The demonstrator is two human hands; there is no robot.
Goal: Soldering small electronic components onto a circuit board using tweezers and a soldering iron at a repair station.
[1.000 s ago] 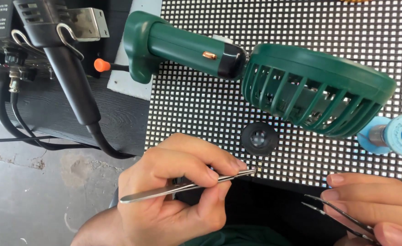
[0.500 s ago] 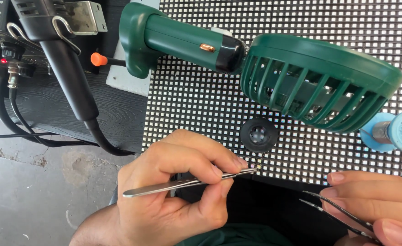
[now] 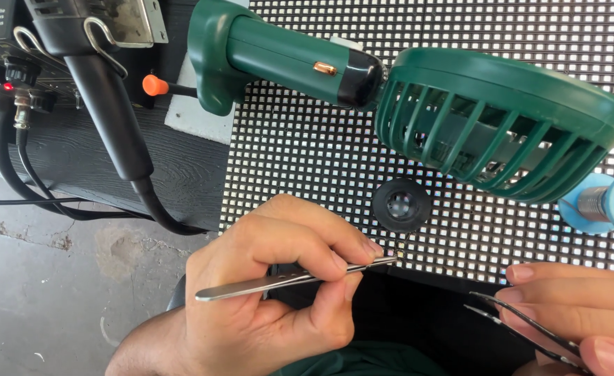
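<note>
**Now: both hands on tweezers at the panel's near edge**

Right now your left hand (image 3: 272, 292) is pinched shut on a pair of silver tweezers (image 3: 293, 280), thumb below and fingers on top, with the shaft running out toward nine o'clock. The closed tips sit at the near edge of the dotted panel (image 3: 307, 153), touching or just above its last row; you cannot tell which from this view.

Your right hand (image 3: 585, 310), low at four o'clock, grips a second pair of dark tweezers (image 3: 523, 327). Its two prongs point toward nine o'clock and stand slightly apart, over the black cloth (image 3: 418, 320) that lies between your hands. The two hands are well apart.

Just beyond the silver tips, toward one o'clock, a small black round cap (image 3: 401, 205) rests on the panel. Past it, at twelve to two o'clock, a green handheld fan (image 3: 418, 97) lies on its side across the panel, cage to the right, handle to the left. At three o'clock, a blue spool (image 3: 603, 202) peeks in at the frame edge.

Out at ten o'clock, a black handle with a thick cable (image 3: 108, 118) hangs from a metal hook, beside an orange-tipped knob (image 3: 155, 85), above the dark wooden bench (image 3: 77, 160).
</note>
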